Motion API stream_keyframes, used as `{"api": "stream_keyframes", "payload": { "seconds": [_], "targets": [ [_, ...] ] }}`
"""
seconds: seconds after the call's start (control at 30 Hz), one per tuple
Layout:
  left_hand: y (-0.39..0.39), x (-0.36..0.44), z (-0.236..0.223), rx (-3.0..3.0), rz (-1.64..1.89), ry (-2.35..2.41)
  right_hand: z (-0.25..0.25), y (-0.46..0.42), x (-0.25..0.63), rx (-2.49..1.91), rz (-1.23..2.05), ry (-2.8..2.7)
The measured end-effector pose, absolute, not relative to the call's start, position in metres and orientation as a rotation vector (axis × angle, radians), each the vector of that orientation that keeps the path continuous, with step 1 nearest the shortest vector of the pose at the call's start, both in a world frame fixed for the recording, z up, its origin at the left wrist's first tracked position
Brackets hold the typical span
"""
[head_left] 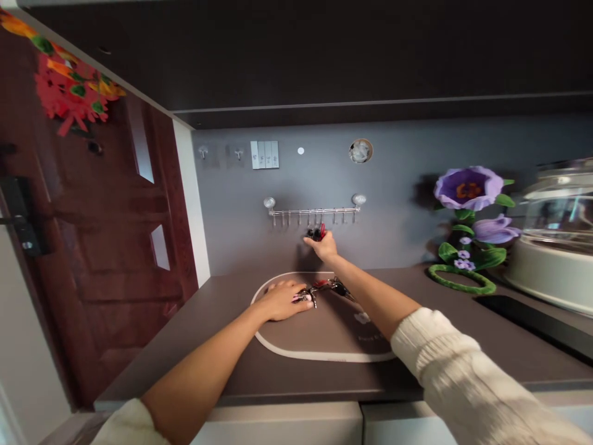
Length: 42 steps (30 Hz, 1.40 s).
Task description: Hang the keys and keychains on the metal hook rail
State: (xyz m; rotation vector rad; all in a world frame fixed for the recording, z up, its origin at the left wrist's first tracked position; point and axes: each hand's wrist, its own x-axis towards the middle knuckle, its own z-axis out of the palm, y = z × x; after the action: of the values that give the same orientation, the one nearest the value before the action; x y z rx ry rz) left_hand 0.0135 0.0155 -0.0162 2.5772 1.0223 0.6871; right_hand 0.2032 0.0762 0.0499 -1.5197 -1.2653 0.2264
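My right hand [325,247] is raised to the hook rail [315,212] on the back wall. Its fingers are closed around a small bunch of keys [317,234], black with a red loop, just beneath the middle hooks. Whether the keys hang on a hook cannot be made out. Below, my left hand [283,301] lies flat on the brown oval mat [296,342], fingers stretched out and thumb apart. Metal keys [303,296] lie in the gap by its thumb. More keys [341,288] and a red piece [320,283] lie on the mat, partly behind my right forearm.
A purple fabric flower [469,188] with a green ring base stands at the right, beside a clear-domed white appliance [546,266]. A flat black object [532,324] lies before them. A dark shelf [324,55] overhangs the counter. The reddish-brown door [125,247] is at left.
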Motion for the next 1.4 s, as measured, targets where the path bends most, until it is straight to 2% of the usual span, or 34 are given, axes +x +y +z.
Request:
{"api": "stream_keyframes", "payload": {
  "seconds": [0.27,0.6,0.97,1.17,1.27,1.4],
  "targets": [
    [0.013,0.015,-0.017,2.557,0.711,1.026,0.055,0.074,0.183,-1.423,0.326,-1.163],
    [0.013,0.016,-0.017,2.508,0.782,1.017,0.119,0.057,0.186,-1.193,0.441,-1.144],
    [0.013,0.007,-0.002,2.326,1.111,1.043,0.061,0.003,0.221,-1.669,0.487,-1.915],
    [-0.006,0.000,0.017,1.924,1.310,0.958,0.079,-0.027,0.229,-1.593,0.328,-2.043],
    [-0.024,-0.001,0.035,1.846,1.144,0.890,0.095,-0.047,0.224,-1.609,0.535,-2.135],
    [-0.047,0.000,0.062,1.836,0.754,0.688,0.104,-0.079,0.211,-1.587,1.226,-2.166]
  ]
}}
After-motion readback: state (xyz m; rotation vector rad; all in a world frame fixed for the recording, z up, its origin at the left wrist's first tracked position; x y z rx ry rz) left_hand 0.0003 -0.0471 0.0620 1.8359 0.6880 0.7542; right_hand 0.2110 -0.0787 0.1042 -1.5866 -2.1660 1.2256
